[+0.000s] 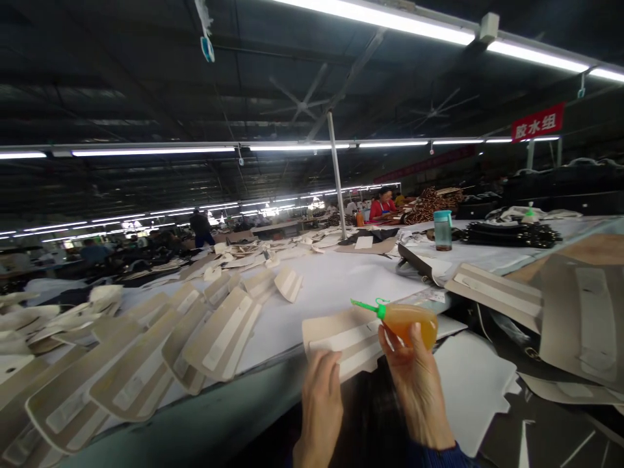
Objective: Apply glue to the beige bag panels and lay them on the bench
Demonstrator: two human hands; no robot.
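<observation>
My right hand [414, 377] is wrapped round a small squeeze bottle [409, 322] of amber liquid with a green nozzle pointing left. My left hand [322, 396] rests with its fingers flat on the near edge of a beige cut piece [336, 338] that has a white strip across it. The piece lies on the near edge of a long white work table [341, 279]. The nozzle tip hovers just above that piece.
Rows of beige pieces with white strips [146, 351] lie overlapped along the table to the left. More pieces and dark material [560, 312] are stacked on the right. A teal-capped bottle [442, 229] stands farther back. A person in red [383, 203] and others work in the distance.
</observation>
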